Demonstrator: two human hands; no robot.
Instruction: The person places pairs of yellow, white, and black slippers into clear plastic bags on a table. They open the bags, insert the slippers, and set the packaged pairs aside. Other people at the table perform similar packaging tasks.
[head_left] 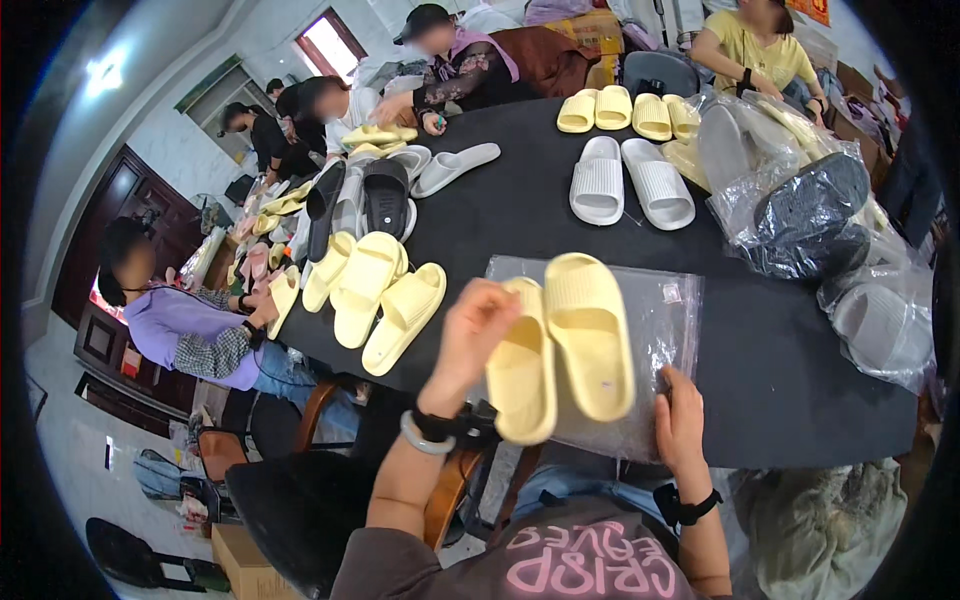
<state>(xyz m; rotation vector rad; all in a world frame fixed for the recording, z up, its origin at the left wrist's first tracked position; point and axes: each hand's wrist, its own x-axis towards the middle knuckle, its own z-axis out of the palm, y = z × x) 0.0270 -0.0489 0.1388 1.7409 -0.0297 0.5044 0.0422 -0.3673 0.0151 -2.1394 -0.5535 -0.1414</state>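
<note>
Two pale yellow slippers are in front of me over a clear plastic bag [655, 330]: a left slipper [522, 395] and a right slipper [592, 370], side by side with their toes pointing away. My left hand [474, 340] is over the upper left edge of the left slipper, its fingers curled together. Whether it pinches the slipper or something small is hidden. At the bag's right edge, my right hand [681, 415] has thumb and fingers closed on the plastic near the table's front edge.
Loose yellow slippers [368, 290] lie at left on the black table [490, 215], near grey and black ones. A grey pair [598, 180] stands beyond the bag. Bagged slippers [810, 200] are piled at right. Several people work around the table, one in purple [215, 335] at left.
</note>
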